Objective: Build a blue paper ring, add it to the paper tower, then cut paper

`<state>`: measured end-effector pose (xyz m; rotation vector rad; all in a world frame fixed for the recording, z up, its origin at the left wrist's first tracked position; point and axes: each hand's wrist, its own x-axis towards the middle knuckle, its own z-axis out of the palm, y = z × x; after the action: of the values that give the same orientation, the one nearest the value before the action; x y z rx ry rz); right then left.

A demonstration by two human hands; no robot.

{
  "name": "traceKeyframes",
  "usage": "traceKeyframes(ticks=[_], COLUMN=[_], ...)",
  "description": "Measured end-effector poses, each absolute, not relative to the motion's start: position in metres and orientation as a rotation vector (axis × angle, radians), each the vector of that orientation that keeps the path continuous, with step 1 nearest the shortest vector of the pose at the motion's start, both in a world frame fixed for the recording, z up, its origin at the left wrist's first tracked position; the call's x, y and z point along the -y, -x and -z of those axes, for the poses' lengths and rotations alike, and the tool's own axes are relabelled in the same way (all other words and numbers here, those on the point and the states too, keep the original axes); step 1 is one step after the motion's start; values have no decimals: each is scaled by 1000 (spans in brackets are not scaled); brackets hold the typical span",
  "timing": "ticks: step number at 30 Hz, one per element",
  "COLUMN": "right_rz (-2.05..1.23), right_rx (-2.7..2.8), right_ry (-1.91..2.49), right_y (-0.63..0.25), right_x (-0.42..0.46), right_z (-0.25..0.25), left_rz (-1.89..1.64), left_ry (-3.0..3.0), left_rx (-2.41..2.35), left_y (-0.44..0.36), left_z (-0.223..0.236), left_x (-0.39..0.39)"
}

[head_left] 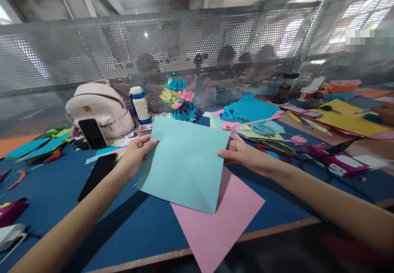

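Note:
Between my two hands is a light blue sheet of paper (187,162), raised and tilted over the table. My left hand (138,152) pinches its left edge, thumb on the near face and fingers curled behind. At the right edge, my right hand (237,152) grips the sheet in the same way, its fingers partly hidden. Beneath lies a pink sheet of paper (227,219), partly covered by the blue one, with one corner reaching past the table's front edge.
Behind the sheet stand folded paper flowers (184,111), a bottle (140,105) and a white backpack (98,105) with a phone leaning on it. Another phone (98,172) lies left. Scissors (275,146), a purple power strip (338,162) and coloured papers (255,107) lie right. A perforated screen (117,43) closes the back.

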<state>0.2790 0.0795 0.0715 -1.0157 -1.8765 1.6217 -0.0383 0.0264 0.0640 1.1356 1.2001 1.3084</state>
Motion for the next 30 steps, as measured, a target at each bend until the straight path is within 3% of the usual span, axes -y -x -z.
traceKeyframes(ticks=[21,30], right_rz=[-1460,-1352], right_rx=[1804,2055], right_ry=[991,1088], right_y=[-287,-287], right_x=[-105,-109], right_z=[-72,-70], left_rz=[-1061,-931], left_ry=[-949,-1031], left_rx=[-1159,-1205], left_y=[25,24], left_z=[-44,-40], left_x=[-21,-23])
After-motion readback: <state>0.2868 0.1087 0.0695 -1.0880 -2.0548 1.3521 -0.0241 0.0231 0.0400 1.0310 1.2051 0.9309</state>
